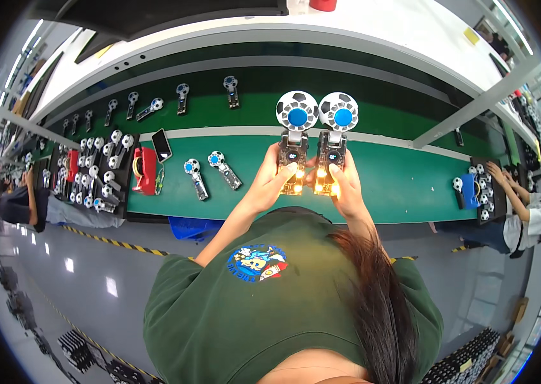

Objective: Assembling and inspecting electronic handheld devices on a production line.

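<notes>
My left hand (271, 181) is closed around the see-through body of a small handheld fan (293, 150), with the thumb pressed on its front. In my right hand (348, 187) is a matching handheld fan (332, 152), gripped the same way. Both stand upright side by side above the green bench, their round heads, patterned like soccer balls with blue centres, nearly touching. Orange-yellow light glows in the lower part of each body. To the left, two similar fans, one nearer (197, 179) and one farther (225, 170), lie on the bench apart from my hands.
The green bench (405, 185) stretches before me. At its left are a phone (162, 145), a red tape dispenser (145, 170) and a black tray (122, 192) crowded with fans. Several fans lie along the back strip. Co-workers sit at left (21, 205) and right (534, 221).
</notes>
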### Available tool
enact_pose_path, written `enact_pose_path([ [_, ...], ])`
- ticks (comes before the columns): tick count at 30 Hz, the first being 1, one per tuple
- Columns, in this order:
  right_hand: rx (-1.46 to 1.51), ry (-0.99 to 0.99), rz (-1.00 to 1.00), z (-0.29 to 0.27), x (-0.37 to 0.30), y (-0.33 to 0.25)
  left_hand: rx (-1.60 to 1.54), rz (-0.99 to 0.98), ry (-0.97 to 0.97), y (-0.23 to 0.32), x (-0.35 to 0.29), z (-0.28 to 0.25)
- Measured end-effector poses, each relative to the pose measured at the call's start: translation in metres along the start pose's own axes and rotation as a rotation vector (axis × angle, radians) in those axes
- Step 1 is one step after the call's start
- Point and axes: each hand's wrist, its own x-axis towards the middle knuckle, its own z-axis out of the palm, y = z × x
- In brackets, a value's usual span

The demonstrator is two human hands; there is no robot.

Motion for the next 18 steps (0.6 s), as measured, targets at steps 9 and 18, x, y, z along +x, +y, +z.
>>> enact_pose_path([
  [9, -0.037, -0.155, -0.004, -0.015, 0.002, -0.011, -0.023, 0.075, 0.021, -0.004, -0.001, 0.013],
  [18, 0.017, -0.149, -0.043, -0.023, 0.000, -0.013, -0.075, 0.131, -0.006, 0.001, 0.001, 0.020],
])
